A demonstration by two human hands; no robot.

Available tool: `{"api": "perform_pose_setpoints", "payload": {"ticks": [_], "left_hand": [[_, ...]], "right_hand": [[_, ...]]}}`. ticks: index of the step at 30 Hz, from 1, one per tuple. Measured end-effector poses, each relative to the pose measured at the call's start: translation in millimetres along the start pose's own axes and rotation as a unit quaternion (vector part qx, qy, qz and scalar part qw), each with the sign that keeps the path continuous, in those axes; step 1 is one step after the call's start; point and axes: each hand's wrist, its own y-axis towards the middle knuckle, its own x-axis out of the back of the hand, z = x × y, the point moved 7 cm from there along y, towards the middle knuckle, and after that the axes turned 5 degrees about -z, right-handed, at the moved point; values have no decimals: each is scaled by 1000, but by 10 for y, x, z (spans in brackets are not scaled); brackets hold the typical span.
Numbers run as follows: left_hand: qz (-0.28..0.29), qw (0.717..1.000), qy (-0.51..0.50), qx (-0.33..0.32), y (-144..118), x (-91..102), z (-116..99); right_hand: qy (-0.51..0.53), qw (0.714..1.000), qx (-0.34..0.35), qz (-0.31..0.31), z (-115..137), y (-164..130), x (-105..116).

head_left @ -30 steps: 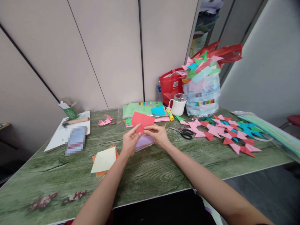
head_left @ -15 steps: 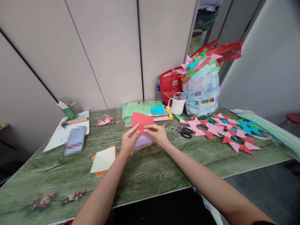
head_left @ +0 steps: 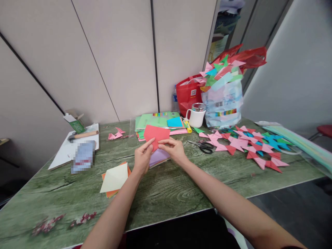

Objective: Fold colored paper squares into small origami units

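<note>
A partly folded sheet of red origami paper (head_left: 156,135) is held up above the table between both hands. My left hand (head_left: 143,155) pinches its lower left part between thumb and fingers. On the lower right, my right hand (head_left: 175,149) grips the same sheet, its fingertips near the left thumb. Below and behind the hands lies a stack of purple paper (head_left: 158,157), partly covered by them. A stack of cream and orange paper squares (head_left: 114,178) rests on the table beside my left forearm.
Black-handled scissors (head_left: 205,148) lie right of my hands, near joined pink and red folded stars (head_left: 240,141). Behind stand a white mug (head_left: 196,117), a red bag (head_left: 188,95) and a bag of folded pieces (head_left: 223,103). A hammer (head_left: 83,135) rests on a white board at left.
The red paper's visible face looks flatter, with its upper notch smoothed out. Both hands have stayed in nearly the same place, still gripping it.
</note>
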Motion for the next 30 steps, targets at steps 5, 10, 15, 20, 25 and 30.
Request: {"api": "perform_pose_setpoints", "payload": {"ticks": [5,10,15,20,25,30], "left_hand": [[-1,999,21,-26,5,19,-5],[0,999,26,-29,-4,10,-3],[-7,1000,28,-13,-49,-22,-15],[-22,997,74,-17,-72,-25,-50],[-28,997,72,-22,-70,-19,-47],[-35,998,47,-22,-78,-22,-49]], "right_hand": [[6,1000,3,-6,4,-7,-1],[21,1000,6,-4,11,-11,-3],[34,999,3,1,22,-14,-11],[41,999,-6,-3,14,-25,-16],[44,999,-8,-5,-8,-33,-20],[34,999,-18,1,-20,-14,-12]]}}
